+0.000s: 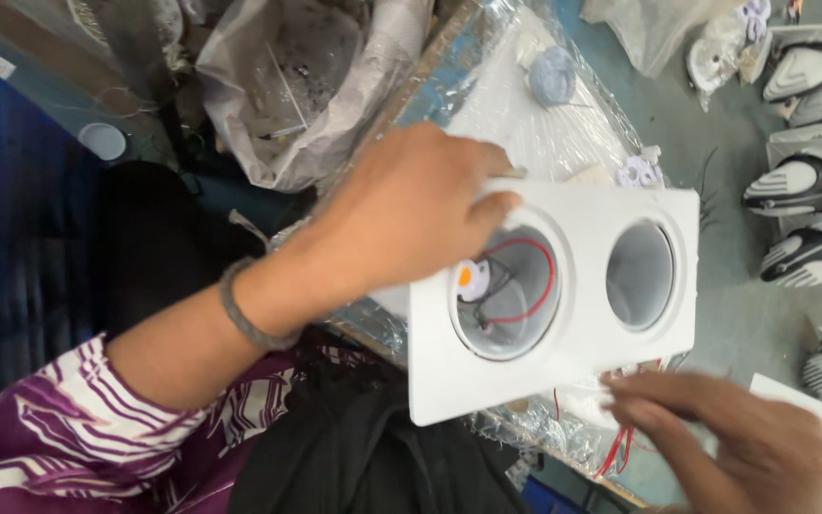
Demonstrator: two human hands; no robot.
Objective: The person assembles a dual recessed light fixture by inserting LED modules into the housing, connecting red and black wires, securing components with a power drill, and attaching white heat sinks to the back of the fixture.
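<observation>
**White 2-hole housing held over cluttered tabletop**

Surface: grey-green tabletop [744, 314], crowded. A clear plastic sheet [544, 133] covers a board under the work; a round pale disc [552, 75] lies on it near the far edge. Crumpled plastic bags [306, 86] sit at the far left. Black-and-white lamp bodies [801, 186] stand in a column along the right edge.

Work piece: a white rectangular housing [577, 314] with 2 round openings, tilted, held above the sheet. The left opening shows red wire [539, 286] and a small orange-centred chip [468, 278]; the right opening [640, 275] looks bare inside.

Left hand [411, 214]: fingers clamped on the housing's near-left corner, thumb at the rim of the left opening; grey band on the wrist. Right hand [734, 433]: blurred, at the housing's lower edge beside trailing red leads [620, 447]; cannot tell whether its fingers grip.

Open room: little. A bare strip of tabletop lies between the housing and the lamp bodies.
</observation>
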